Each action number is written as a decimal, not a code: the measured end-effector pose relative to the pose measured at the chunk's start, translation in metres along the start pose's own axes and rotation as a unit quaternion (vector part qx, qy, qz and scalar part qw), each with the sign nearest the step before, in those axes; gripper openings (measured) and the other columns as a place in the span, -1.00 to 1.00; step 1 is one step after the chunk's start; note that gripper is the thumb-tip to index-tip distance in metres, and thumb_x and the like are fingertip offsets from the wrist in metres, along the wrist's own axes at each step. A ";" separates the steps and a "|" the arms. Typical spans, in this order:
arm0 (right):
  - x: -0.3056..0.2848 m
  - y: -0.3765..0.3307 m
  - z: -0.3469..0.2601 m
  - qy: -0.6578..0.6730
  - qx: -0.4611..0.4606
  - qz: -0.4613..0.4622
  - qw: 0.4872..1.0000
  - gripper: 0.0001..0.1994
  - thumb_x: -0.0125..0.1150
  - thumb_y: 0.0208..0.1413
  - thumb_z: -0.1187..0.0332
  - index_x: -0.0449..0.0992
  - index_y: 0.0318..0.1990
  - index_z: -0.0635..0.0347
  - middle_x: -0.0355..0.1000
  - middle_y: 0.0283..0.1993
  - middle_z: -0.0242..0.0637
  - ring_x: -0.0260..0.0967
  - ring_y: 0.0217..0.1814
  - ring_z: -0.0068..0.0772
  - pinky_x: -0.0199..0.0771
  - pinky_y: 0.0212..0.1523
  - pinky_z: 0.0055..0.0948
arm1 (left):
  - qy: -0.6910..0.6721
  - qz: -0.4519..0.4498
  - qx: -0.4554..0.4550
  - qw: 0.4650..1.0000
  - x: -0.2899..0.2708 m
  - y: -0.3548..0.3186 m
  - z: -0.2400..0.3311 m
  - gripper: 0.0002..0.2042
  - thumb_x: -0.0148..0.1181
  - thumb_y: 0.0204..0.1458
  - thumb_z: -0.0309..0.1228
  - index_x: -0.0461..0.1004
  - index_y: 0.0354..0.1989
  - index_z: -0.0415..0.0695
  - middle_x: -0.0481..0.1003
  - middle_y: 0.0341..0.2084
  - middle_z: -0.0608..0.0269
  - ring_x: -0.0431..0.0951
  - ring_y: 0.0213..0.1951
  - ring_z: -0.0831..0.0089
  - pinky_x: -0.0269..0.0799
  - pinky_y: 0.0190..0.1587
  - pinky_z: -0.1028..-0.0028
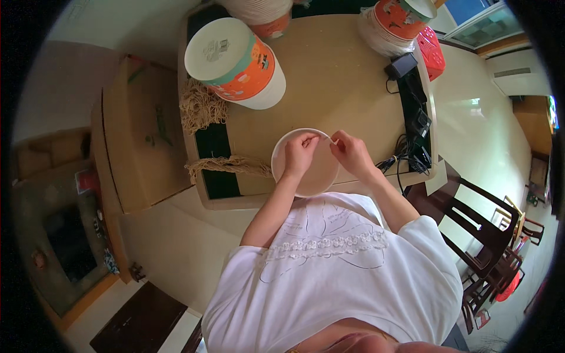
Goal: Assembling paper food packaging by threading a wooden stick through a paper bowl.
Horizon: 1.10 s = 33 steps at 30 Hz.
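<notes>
An open white paper bucket (321, 170) sits at the table's near edge, right in front of me. Over its mouth, my left hand (301, 153) has fingers and thumb pinched together at the far rim. Just to its right, my right hand (351, 152) is pinched the same way near the rim's right side. A thin pale bit shows by the right fingertips, too small to name. Left of the bucket lies a bundle of tan cord (235, 166), one end reaching its side. A looser heap of tan cord (203, 107) lies farther back.
An upturned stack of orange-and-white paper buckets (253, 70) stands at the back left, with another stack (273, 26) behind it. Plastic-wrapped buckets (400, 26) stand far right. Black adapters and cables (419, 123) line the right edge. A cardboard box (138, 129) is left of the table.
</notes>
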State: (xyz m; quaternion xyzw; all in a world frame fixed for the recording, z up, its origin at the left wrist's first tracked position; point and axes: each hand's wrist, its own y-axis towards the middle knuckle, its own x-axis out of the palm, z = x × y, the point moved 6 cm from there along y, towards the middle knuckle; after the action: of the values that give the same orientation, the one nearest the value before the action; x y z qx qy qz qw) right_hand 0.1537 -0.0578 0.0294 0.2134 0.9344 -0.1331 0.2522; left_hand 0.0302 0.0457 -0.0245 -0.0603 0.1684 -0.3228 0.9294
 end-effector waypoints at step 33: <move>-0.046 0.121 -0.010 -0.185 -0.126 0.113 0.968 -0.89 0.09 0.10 0.32 0.45 -0.26 0.09 0.42 -0.34 -0.16 0.42 -0.28 -0.02 0.43 -0.30 -0.14 | -0.062 -0.192 -0.089 0.975 -0.053 -0.060 0.053 -0.80 0.03 0.19 -0.39 0.56 -0.26 -0.22 0.32 -0.68 0.52 0.27 -0.58 0.78 0.17 -0.52 0.70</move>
State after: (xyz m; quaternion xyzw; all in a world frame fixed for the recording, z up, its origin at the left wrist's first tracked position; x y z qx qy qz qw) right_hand 0.2417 0.0364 0.0446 0.2558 0.8508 -0.0219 0.4585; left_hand -0.0245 0.0318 0.0525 -0.1940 0.1240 -0.4743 0.8497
